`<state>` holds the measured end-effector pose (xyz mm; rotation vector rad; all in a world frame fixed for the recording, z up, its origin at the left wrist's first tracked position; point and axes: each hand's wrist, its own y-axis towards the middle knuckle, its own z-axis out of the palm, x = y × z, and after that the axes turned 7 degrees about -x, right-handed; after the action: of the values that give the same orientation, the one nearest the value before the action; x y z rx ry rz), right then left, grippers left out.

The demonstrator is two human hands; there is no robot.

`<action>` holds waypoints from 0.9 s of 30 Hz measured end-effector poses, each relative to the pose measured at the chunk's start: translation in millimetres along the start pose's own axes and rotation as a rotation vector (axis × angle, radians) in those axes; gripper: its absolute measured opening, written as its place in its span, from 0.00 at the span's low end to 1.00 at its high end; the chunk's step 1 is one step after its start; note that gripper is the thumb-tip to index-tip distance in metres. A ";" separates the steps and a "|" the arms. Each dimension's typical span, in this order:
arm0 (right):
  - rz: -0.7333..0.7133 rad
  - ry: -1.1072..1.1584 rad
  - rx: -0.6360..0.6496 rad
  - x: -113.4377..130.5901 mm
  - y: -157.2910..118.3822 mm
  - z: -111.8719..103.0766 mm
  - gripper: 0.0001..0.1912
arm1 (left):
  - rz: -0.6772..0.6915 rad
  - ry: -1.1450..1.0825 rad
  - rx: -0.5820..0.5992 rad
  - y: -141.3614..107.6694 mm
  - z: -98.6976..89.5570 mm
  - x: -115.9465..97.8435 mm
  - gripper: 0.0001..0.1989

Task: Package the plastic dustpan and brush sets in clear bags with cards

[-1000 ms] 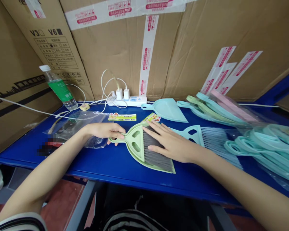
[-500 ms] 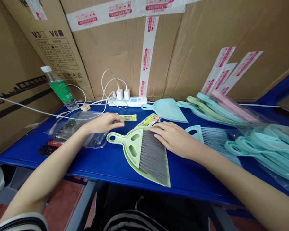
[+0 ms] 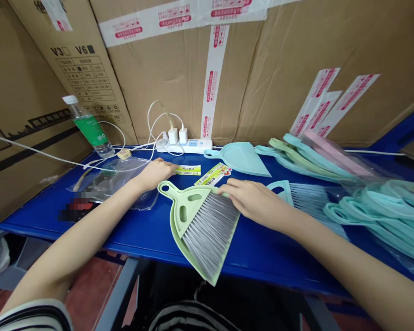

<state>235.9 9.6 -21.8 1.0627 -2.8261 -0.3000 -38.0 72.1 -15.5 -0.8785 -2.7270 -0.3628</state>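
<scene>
A light green dustpan (image 3: 178, 236) with a grey-bristled brush (image 3: 212, 230) nested in it lies at the front middle of the blue table. My right hand (image 3: 250, 200) grips the far right edge of the dustpan, with the thumb and fingers pressed together there. My left hand (image 3: 158, 172) is beyond the dustpan's handle, its fingertips at the left end of a yellow-and-white label strip (image 3: 189, 170). Its fingers look closed on that end. Another printed card (image 3: 214, 174) lies between the hands.
A blue dustpan (image 3: 244, 158), a blue brush (image 3: 307, 200) and stacked dustpans (image 3: 382, 211) lie right. A clear plastic bag (image 3: 124, 172), bottle (image 3: 91, 131) and power strip (image 3: 193, 146) are left and behind. Cardboard (image 3: 279, 69) walls the back.
The green dustpan and brush have turned, their bristle end swinging nearer and to the left. My left hand has moved right and reached the label strip. My right hand has closed on the dustpan edge.
</scene>
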 end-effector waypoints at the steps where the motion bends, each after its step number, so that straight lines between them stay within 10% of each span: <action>1: 0.012 0.018 0.014 1.3 -0.7 -2.4 0.21 | 0.004 0.003 -0.013 0.6 0.3 -0.3 0.13; 9: 0.066 0.089 0.087 4.8 -4.0 -12.6 0.14 | -0.104 -0.033 -0.139 5.4 -1.7 -0.4 0.15; 14: 0.096 0.083 0.107 7.8 -5.1 -15.1 0.11 | -0.161 -0.204 -0.488 -5.2 -12.6 -6.6 0.15; 19: 0.204 0.178 0.142 10.8 -9.1 -19.1 0.11 | 0.292 -0.104 -0.675 -24.5 -33.5 -35.4 0.17; 27: 0.388 0.459 0.295 6.7 -12.7 -27.4 0.13 | 0.706 -0.151 -0.468 -40.7 -41.9 -79.1 0.18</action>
<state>243.7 -8.2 2.3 0.5052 -2.6080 0.3597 6.6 -15.1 -7.3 -1.9618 -2.2610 -0.8079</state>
